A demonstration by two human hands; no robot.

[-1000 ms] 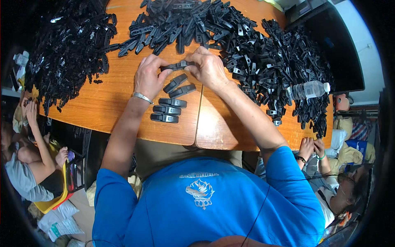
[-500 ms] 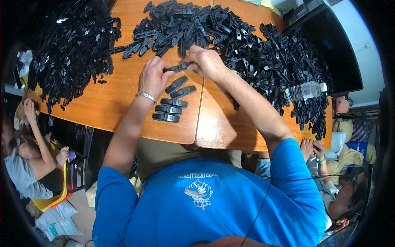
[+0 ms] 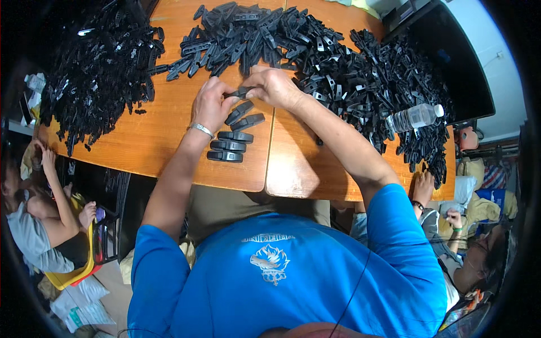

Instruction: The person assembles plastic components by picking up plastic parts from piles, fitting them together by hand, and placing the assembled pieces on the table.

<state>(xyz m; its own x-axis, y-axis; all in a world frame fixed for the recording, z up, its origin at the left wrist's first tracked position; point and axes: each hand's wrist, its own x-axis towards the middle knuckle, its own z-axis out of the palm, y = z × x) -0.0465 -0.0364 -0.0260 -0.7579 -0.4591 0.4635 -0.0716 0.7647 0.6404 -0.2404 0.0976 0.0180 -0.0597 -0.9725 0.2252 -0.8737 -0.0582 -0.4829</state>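
Wooden desk [image 3: 163, 141]. Loose heap of black plastic parts [image 3: 96, 73] at 10 o'clock. Left hand [image 3: 211, 107] and right hand [image 3: 274, 86] meet above centre, both grips closed on one black plastic piece [image 3: 241, 92]; which fingers pinch it is probably hidden. Row of finished pieces [image 3: 232, 138] just below. Larger pile [image 3: 349, 73] at 1 o'clock; water bottle [image 3: 416, 117] at 3 o'clock.

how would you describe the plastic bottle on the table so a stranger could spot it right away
On the orange-brown wooden table, look to the right side, where the heap of small black plastic parts spreads toward the edge. The clear plastic water bottle lies on its side atop that heap: the only transparent thing there, white-capped.
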